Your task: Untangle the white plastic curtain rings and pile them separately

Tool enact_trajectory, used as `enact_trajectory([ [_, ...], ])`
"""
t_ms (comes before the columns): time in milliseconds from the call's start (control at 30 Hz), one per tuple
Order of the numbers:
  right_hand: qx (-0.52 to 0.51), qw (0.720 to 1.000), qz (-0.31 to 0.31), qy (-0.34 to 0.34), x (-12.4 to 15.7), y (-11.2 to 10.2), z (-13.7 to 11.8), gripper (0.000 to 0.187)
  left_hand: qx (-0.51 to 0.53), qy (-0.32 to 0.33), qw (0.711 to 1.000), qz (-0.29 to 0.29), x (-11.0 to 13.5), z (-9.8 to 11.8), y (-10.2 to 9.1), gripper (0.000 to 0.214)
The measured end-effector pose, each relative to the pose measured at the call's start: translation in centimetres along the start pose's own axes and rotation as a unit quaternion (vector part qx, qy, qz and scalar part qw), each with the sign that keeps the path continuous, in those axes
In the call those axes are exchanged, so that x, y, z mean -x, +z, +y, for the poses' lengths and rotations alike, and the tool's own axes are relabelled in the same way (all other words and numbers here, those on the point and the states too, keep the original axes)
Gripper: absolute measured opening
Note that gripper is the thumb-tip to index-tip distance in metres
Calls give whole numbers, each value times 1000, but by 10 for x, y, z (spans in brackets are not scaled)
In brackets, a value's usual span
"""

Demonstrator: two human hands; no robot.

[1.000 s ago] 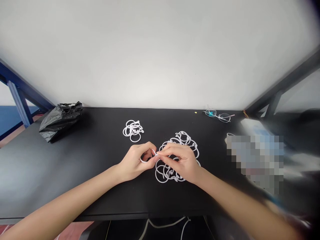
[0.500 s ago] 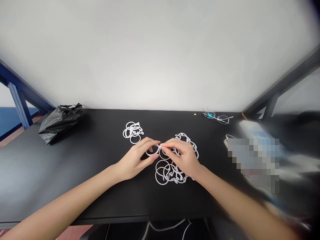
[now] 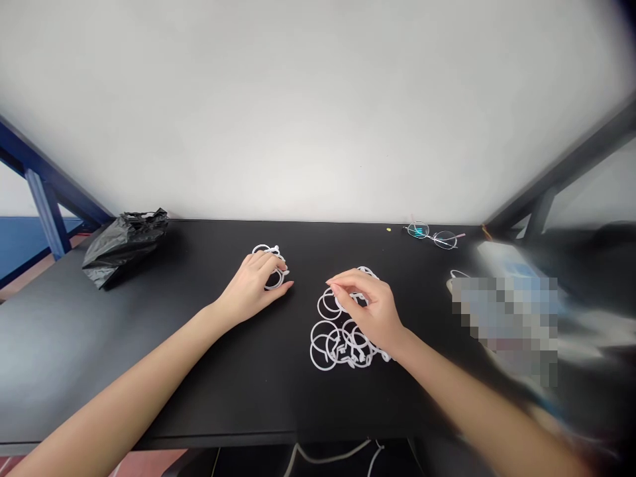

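Over the smaller pile of white rings with small clasps (image 3: 275,249), at the middle of the black table, lies my left hand (image 3: 253,278). Its thumb and fingers are apart, and the palm and fingers hide part of the pile. My right hand (image 3: 370,305) is above the larger, tangled heap of white rings (image 3: 342,351). Thumb and forefinger tips come together there, with no ring visible at the tips. Some rings of this heap show below the fingers, others behind the hand.
A crumpled black plastic bag (image 3: 126,245) sits at the back left. Eyeglasses (image 3: 431,236) lie at the back right, close to a tiny yellow bit (image 3: 388,229). Farther right are blurred and pixelated items. Cables (image 3: 332,456) hang below the table's front edge.
My left hand has moved left and away from me, from the ring both hands held to the smaller pile, and its fingers have opened. My right hand has stayed near the larger heap.
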State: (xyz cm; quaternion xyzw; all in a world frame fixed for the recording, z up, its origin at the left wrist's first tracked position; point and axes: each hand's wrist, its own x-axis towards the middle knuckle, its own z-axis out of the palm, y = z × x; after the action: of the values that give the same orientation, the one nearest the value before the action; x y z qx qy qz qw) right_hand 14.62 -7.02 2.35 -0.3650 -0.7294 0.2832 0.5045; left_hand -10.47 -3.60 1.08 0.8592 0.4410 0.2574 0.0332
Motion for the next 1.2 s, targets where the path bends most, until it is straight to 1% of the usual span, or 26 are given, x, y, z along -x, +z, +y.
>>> enact_trajectory([
  [133,2,1000,-4,-2,1,0,1,11,5,3,1000,-1,-1,-6,2,17],
  [367,19,1000,6,-9,0,-2,0,12,7,28,1000,2,0,0,2,20],
  [433,24,1000,11,-12,-1,-2,0,12,8,31,999,3,0,2,-1,18],
  [533,38,999,15,-31,-2,-3,1,12,26,21,999,12,-1,1,-13,12],
  [600,55,997,-4,-61,-3,-4,3,14,65,-3,998,22,-2,-3,-23,14],
  [633,70,994,-27,-78,-3,-4,3,17,86,-14,996,25,-2,-6,-27,17],
  [700,109,983,-103,-109,-4,-6,4,21,87,-25,995,32,-3,-12,-34,17],
  [767,144,965,-184,-122,-4,-7,4,21,40,-24,999,13,-3,-18,-37,15],
  [800,153,957,-213,-122,-3,-7,4,19,12,-24,1000,-5,-3,-20,-37,15],
  [867,158,951,-243,-110,-3,-7,5,15,-29,-31,998,-50,-3,-21,-38,18],
  [933,156,952,-247,-95,-2,-7,6,11,-42,-44,994,-90,-2,-18,-40,18],
  [1067,156,953,-247,-84,0,-4,8,11,-69,-71,981,-165,-1,-7,-41,8],
  [1133,158,952,-246,-85,1,-1,9,9,-89,-78,975,-189,-1,-4,-38,6],
  [1200,163,953,-240,-82,2,1,10,10,-98,-79,972,-196,0,-4,-33,5],
])
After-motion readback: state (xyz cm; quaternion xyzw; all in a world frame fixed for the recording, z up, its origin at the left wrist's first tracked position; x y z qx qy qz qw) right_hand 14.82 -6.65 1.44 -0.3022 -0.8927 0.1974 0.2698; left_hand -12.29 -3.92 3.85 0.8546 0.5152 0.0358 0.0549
